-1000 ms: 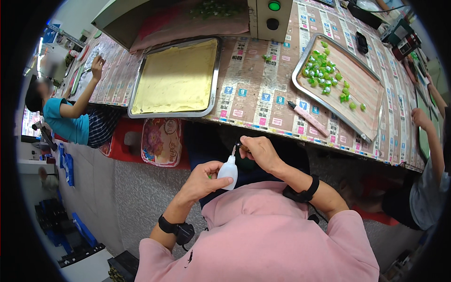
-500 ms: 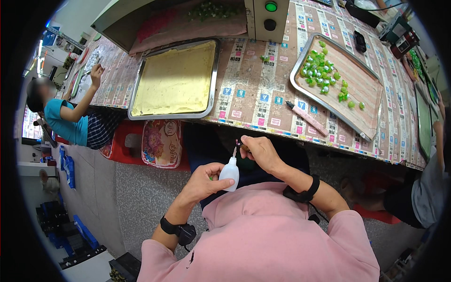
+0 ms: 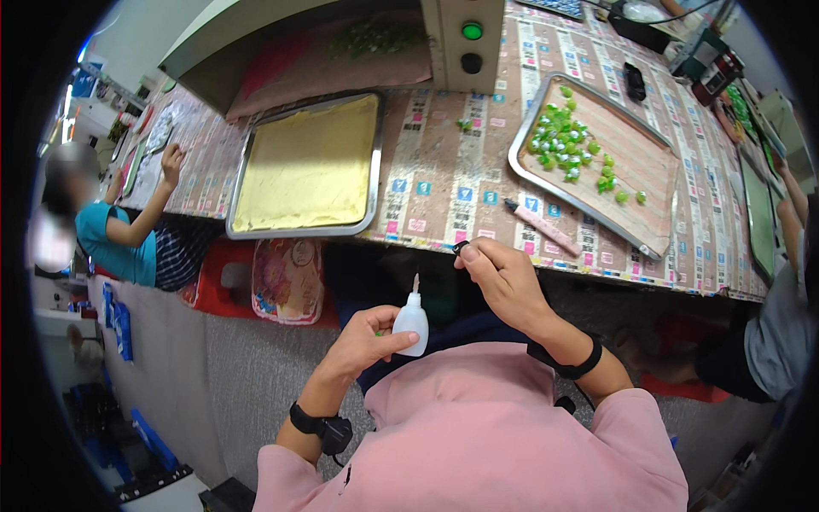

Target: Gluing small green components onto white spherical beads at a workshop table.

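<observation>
White bottle, rounded, narrow-tipped

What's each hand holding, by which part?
Left hand: white squeeze bottle, by its body; green bit there, hold unclear. Right hand: small dark item, pinched; gripped part unclear.

dark piece: too small to tell | white bottle: partly covered | grey-clad co-worker: cut off by edge

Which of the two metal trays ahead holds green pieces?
The right tray, angled, with green pieces scattered over it; the left tray shows only a yellow surface.
</observation>
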`<action>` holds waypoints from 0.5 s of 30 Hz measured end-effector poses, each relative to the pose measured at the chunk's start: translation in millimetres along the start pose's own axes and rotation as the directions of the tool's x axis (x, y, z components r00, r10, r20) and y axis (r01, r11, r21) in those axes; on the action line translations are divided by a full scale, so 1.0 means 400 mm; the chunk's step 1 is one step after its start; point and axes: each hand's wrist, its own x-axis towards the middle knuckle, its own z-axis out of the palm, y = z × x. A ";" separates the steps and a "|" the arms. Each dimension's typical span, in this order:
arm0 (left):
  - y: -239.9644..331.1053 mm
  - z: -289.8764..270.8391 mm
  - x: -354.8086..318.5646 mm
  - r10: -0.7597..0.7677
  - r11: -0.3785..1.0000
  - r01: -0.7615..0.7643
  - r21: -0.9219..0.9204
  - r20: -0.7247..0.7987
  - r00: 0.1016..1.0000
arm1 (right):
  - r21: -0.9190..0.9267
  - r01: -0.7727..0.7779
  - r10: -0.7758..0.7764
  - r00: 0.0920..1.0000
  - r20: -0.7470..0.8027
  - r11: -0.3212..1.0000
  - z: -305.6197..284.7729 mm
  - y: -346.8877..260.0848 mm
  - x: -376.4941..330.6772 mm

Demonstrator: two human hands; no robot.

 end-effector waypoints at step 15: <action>0.067 0.044 0.046 0.163 0.985 -0.159 -0.072 0.055 0.985 | -0.870 -0.182 -0.173 0.942 -0.288 0.458 -0.549 0.015 0.351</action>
